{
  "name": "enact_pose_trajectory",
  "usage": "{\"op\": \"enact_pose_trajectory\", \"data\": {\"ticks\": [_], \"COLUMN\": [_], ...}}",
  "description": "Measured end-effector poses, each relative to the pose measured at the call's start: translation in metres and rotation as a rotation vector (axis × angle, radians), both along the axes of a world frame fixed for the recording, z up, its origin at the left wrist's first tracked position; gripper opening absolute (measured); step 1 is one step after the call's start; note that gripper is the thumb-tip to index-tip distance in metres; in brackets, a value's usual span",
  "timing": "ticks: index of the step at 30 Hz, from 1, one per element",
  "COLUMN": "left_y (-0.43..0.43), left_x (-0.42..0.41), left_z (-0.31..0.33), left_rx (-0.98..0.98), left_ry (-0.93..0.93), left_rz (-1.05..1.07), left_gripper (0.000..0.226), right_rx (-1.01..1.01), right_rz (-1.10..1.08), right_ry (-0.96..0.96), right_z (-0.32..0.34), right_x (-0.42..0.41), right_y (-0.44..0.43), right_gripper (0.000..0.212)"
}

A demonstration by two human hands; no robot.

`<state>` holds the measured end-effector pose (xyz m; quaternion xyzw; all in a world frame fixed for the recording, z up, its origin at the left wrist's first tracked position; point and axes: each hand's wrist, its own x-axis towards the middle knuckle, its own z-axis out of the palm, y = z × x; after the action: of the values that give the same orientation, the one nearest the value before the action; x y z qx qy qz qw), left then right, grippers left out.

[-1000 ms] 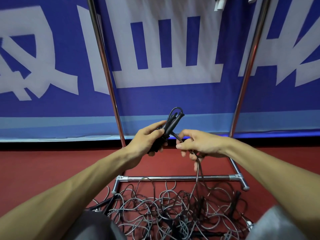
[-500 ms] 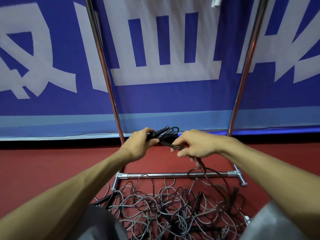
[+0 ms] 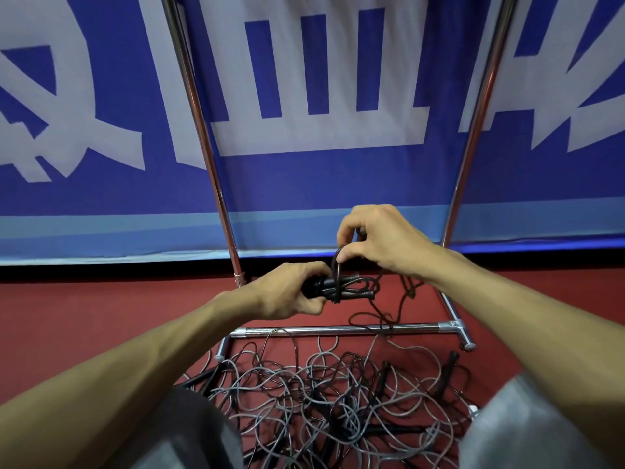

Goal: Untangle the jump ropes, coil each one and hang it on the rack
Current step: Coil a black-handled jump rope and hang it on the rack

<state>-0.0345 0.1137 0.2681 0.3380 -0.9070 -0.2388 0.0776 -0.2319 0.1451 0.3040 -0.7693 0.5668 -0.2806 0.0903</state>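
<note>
Left hand (image 3: 287, 292) clamps the handle bundle (image 3: 341, 288) as anchor; right hand (image 3: 375, 238) fingers pinch the cord loop (image 3: 336, 265) — wrapping it round to bind; tangled ropes (image 3: 331, 394) wait on floor.

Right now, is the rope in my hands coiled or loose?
Partly coiled: left hand grips the bundle, right hand pinches a loop over it, and a tail hangs to the pile.

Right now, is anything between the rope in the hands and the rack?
Nothing solid: the left hand and right hand hold the black jump rope just before the rack. Its loose tail, though, drops across the base bar toward the tangled pile. The top bar is out of view.
</note>
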Motion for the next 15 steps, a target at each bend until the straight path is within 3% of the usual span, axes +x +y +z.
{"op": "enact_pose_trajectory", "data": {"ticks": [4,9,15], "left_y": [0.01,0.013,0.011], "left_x": [-0.003,-0.005,-0.002], "left_z": [0.006,0.016,0.022], "left_rx": [0.033,0.242,0.398], "left_ry": [0.07,0.169,0.396], "left_rz": [-0.022,0.025,0.106], "left_gripper": [0.022,0.032,0.005], "right_rx": [-0.008,0.063,0.183], "right_rz": [-0.037,0.007,-0.01], "right_ry": [-0.021,0.018,-0.007], "right_z": [-0.006,-0.018,-0.025], "right_x": [-0.01,-0.018,-0.015], "right_y": [-0.002,-0.007,-0.006], "right_gripper": [0.028,0.017,0.02]}}
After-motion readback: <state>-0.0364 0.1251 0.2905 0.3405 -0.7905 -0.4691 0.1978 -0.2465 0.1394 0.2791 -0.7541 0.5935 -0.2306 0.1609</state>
